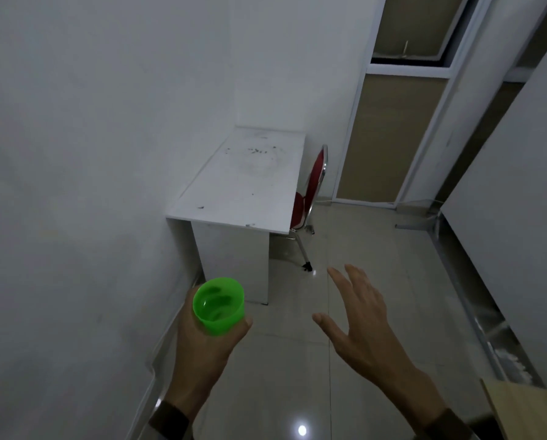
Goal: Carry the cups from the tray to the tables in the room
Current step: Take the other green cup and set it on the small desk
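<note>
My left hand (202, 347) grips a bright green plastic cup (218, 305) from below, upright, its mouth facing the camera. Nothing shows inside the cup. My right hand (359, 315) hangs in the air to the right of the cup with fingers spread and nothing in it. Ahead stands a white table (249, 185) pushed against the left wall, its top scuffed with dark marks. No tray is in view.
A red chair (310, 192) with metal legs is tucked at the table's right side. A partition with tan panels (389, 134) closes the back. A white wall runs along the right. Glossy floor tiles (377, 255) lie between. A wooden corner (526, 408) pokes in at the bottom right.
</note>
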Demonstrator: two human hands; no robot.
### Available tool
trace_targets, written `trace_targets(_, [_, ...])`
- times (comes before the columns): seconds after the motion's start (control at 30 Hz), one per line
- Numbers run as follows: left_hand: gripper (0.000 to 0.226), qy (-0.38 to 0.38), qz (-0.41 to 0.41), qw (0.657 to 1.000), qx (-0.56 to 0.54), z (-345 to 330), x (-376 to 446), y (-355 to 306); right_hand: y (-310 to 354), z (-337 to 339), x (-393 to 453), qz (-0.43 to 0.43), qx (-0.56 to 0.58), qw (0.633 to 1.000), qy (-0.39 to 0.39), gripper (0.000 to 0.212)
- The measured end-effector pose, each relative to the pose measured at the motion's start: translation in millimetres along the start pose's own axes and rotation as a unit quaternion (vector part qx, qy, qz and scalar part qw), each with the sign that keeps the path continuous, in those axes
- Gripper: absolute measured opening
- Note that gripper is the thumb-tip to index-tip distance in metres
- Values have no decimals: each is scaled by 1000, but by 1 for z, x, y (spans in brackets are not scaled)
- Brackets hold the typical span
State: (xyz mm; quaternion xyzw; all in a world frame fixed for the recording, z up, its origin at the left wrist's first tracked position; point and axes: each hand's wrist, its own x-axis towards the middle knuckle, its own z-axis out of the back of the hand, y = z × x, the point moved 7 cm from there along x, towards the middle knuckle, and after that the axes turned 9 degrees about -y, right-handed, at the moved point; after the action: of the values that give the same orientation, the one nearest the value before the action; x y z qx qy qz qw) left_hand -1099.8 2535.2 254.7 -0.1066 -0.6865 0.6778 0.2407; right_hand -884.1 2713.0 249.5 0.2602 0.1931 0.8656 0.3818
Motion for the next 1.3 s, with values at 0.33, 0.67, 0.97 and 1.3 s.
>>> trace_targets(0.33, [67, 23, 18, 1000, 11, -104, 160, 36, -54, -47, 165, -14, 38, 999, -17, 83])
trace_targets(0.67, [72, -13, 20, 1000, 6, -241, 326, 60, -141, -82, 373, 11, 74, 997, -35, 75])
trace_targets(0.97, [65, -35, 29, 999, 22, -341, 453, 97, -210, -117, 536, 39, 59, 997, -37, 76])
trace_targets(1.3, [72, -44, 83, 994, 49, -429, 604, 206, -295, -205, 744, 24, -6, 999, -30, 73])
